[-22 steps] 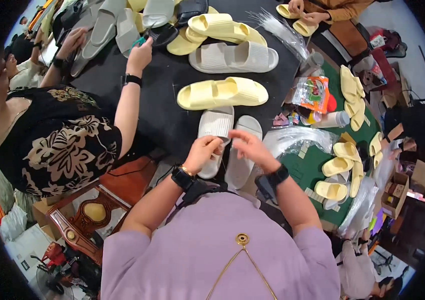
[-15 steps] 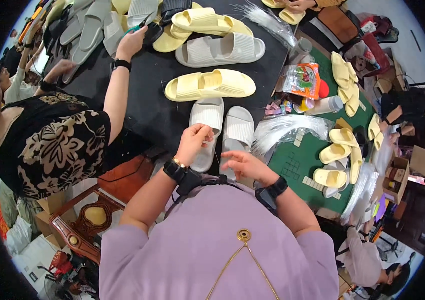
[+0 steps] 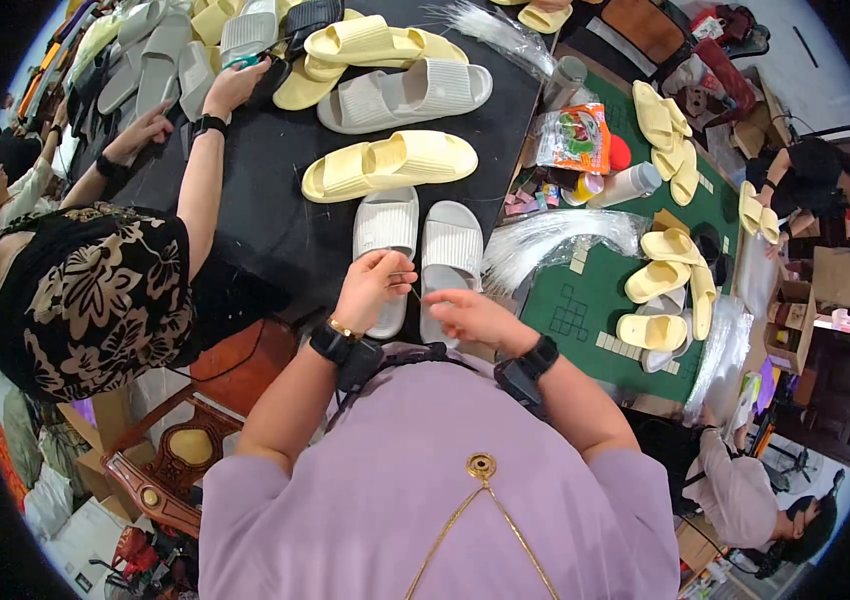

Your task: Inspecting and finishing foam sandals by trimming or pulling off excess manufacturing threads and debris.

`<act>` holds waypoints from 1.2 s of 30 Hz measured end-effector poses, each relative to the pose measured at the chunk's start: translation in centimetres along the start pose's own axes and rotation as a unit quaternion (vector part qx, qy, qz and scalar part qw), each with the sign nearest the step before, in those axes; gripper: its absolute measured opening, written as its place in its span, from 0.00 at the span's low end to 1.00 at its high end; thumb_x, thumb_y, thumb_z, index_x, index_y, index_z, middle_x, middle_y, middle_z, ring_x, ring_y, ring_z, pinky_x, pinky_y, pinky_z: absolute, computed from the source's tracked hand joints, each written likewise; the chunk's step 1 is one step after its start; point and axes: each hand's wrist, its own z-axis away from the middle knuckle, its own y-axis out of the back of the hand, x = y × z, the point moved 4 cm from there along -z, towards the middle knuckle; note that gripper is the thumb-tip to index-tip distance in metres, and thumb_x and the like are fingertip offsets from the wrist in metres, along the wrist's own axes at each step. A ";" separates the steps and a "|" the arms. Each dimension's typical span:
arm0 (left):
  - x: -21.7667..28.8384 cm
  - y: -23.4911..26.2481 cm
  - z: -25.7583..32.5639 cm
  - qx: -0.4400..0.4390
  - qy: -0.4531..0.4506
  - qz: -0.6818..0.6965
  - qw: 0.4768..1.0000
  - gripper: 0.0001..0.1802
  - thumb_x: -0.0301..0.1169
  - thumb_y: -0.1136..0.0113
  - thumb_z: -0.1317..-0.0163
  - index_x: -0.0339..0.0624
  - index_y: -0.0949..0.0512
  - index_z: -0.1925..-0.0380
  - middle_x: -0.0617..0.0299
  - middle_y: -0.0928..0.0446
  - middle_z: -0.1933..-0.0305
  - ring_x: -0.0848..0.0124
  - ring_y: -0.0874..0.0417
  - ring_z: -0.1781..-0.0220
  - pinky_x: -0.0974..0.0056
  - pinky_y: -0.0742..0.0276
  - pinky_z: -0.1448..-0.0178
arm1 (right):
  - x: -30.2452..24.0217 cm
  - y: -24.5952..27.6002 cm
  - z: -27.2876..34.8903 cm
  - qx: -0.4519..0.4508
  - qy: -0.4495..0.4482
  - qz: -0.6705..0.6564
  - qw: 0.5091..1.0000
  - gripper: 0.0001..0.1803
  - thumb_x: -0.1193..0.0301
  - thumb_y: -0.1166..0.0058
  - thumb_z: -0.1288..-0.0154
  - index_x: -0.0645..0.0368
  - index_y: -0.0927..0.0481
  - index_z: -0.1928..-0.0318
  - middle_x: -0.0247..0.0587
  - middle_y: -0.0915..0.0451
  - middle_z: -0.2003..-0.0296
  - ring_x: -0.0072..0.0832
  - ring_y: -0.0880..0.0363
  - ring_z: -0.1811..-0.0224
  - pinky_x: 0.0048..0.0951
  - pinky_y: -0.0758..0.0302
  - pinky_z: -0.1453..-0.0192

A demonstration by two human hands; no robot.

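Note:
Two grey slide slippers lie side by side before me, a left one point(image 3: 386, 218) and a right one point(image 3: 453, 243), toes pointing away. Above the left slipper's heel, my left hand point(image 3: 375, 288) has its fingertips pinched together. Whatever they hold, if anything, is too fine to make out. Over the right slipper's heel is my right hand point(image 3: 480, 318), fingers loosely bent toward the left hand, index finger stretched out, nothing visible in it. Just beyond the toes lies a pair of yellow slippers point(image 3: 425, 160), nested sole to sole.
Farther off on the black table point(image 3: 265, 160) are another grey pair point(image 3: 405, 97) and a yellow pair point(image 3: 375, 42). On my left a co-worker reaches in with green-handled scissors point(image 3: 245, 61). A bundle of clear plastic ties point(image 3: 555, 240) and a green table point(image 3: 555, 300) are to the right.
The whole view has shifted, so the table and slippers sit farther left. My right hand has come closer to the left one. The co-worker's nearer hand has opened over the grey slippers.

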 end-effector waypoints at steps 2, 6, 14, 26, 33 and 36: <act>1.2 -0.3 0.0 0.003 -0.004 -0.005 1.000 0.11 0.36 0.46 0.30 0.38 0.23 0.60 0.60 0.20 0.60 0.69 0.17 0.59 0.66 0.22 0.57 | 0.5 -0.3 -0.4 -0.068 -0.030 0.042 0.996 0.12 0.65 0.49 0.31 0.60 0.19 0.59 0.22 0.32 0.81 0.12 0.37 0.81 0.16 0.40 0.78; 3.7 2.0 -0.9 0.057 -0.066 0.014 0.996 0.10 0.36 0.46 0.30 0.41 0.23 0.60 0.61 0.20 0.62 0.70 0.17 0.62 0.67 0.22 0.58 | -0.2 1.9 0.3 -0.080 -0.018 0.173 0.982 0.14 0.65 0.50 0.32 0.63 0.19 0.66 0.26 0.28 0.82 0.17 0.32 0.81 0.22 0.33 0.75; 4.5 6.5 -0.2 0.127 -0.073 -0.037 0.989 0.10 0.35 0.42 0.33 0.41 0.20 0.62 0.66 0.20 0.70 0.78 0.20 0.70 0.72 0.24 0.67 | -3.7 6.0 5.4 0.285 0.174 0.423 0.842 0.11 0.66 0.49 0.35 0.61 0.19 0.66 0.49 0.18 0.71 0.45 0.19 0.69 0.41 0.24 0.65; -2.2 6.4 -1.0 0.102 -0.104 -0.335 0.931 0.07 0.26 0.40 0.41 0.34 0.27 0.69 0.61 0.21 0.76 0.77 0.21 0.77 0.69 0.27 0.73 | 2.9 2.2 1.4 0.067 0.173 0.522 0.832 0.10 0.66 0.46 0.38 0.58 0.18 0.67 0.50 0.19 0.71 0.50 0.20 0.66 0.47 0.24 0.61; -2.3 4.5 -3.2 0.134 -0.168 -0.359 0.908 0.06 0.26 0.41 0.39 0.34 0.22 0.67 0.57 0.20 0.73 0.73 0.19 0.72 0.68 0.25 0.67 | 3.5 5.9 -3.3 0.112 0.187 0.562 0.798 0.11 0.65 0.48 0.36 0.60 0.21 0.68 0.53 0.20 0.72 0.52 0.21 0.65 0.49 0.25 0.61; -2.8 2.7 -3.8 0.093 -0.297 -0.512 0.801 0.12 0.29 0.41 0.38 0.34 0.20 0.57 0.49 0.19 0.62 0.53 0.17 0.59 0.58 0.22 0.53 | 4.0 6.5 -5.0 0.158 0.247 0.551 0.781 0.10 0.66 0.50 0.35 0.60 0.21 0.65 0.53 0.21 0.69 0.52 0.21 0.64 0.49 0.24 0.61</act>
